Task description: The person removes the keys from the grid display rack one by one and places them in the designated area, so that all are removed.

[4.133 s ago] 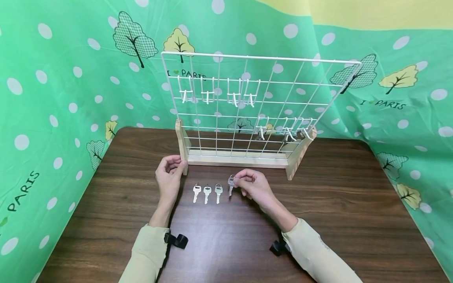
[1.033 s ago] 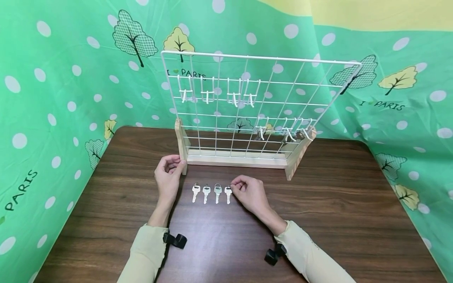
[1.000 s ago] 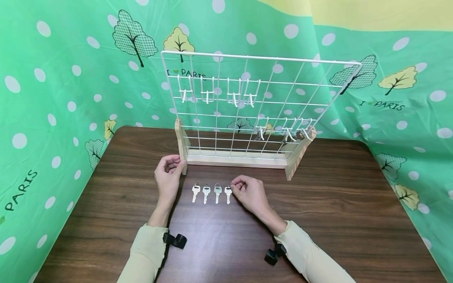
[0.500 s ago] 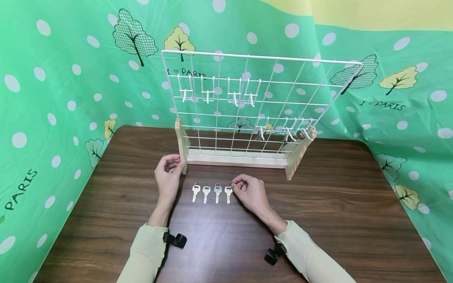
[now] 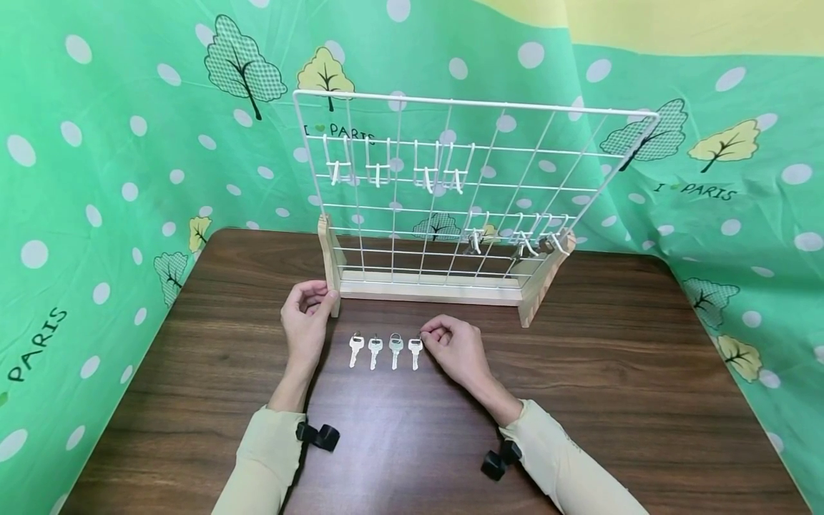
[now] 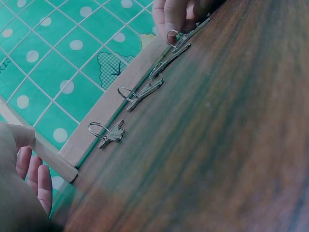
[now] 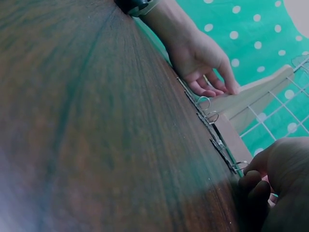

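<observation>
Several silver keys, each with a ring, lie in a row on the table in front of a white wire grid rack (image 5: pixel 431 292) with wooden feet. My right hand (image 5: pixel 458 350) is at the right end of the row, pinching the ring of the rightmost key (image 5: pixel 415 353) between thumb and fingertips; that key's blade points toward me. In the right wrist view the ring (image 7: pixel 240 165) meets the fingertips. My left hand (image 5: pixel 305 322) holds the rack's left wooden foot (image 5: pixel 330 257), thumb in front. The leftmost key (image 6: pixel 112 135) lies nearest to it in the left wrist view.
Several white hooks (image 5: pixel 378 172) hang high on the grid's left half. Lower right, more hooks (image 5: pixel 526 239) carry dark metal items, probably keys. A green patterned cloth (image 5: pixel 129 193) surrounds the brown wooden table (image 5: pixel 618 400) at the back and sides.
About four seconds ago the right hand held the rightmost key apart from the row; now it lies in line beside the others, fingers still at its ring. The left hand has stayed put.
</observation>
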The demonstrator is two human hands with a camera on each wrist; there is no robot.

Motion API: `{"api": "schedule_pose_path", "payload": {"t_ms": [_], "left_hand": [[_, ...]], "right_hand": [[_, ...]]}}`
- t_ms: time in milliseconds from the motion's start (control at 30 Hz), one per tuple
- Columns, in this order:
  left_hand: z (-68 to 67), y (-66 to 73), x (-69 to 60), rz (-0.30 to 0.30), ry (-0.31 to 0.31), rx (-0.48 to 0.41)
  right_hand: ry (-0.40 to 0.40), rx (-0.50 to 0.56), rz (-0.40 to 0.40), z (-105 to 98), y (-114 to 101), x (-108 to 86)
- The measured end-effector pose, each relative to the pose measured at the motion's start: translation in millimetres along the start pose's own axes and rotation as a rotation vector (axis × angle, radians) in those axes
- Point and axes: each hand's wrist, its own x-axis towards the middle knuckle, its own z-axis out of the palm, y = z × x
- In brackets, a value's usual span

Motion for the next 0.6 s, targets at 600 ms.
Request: {"api": "schedule_pose_path", "payload": {"t_ms": [600], "left_hand": [[1.0, 0.7, -0.2, 0.002, 0.008, 0.0]], "right_hand": [[-0.037, 0.264, 0.148, -6.0, -2.2, 2.8]]}}
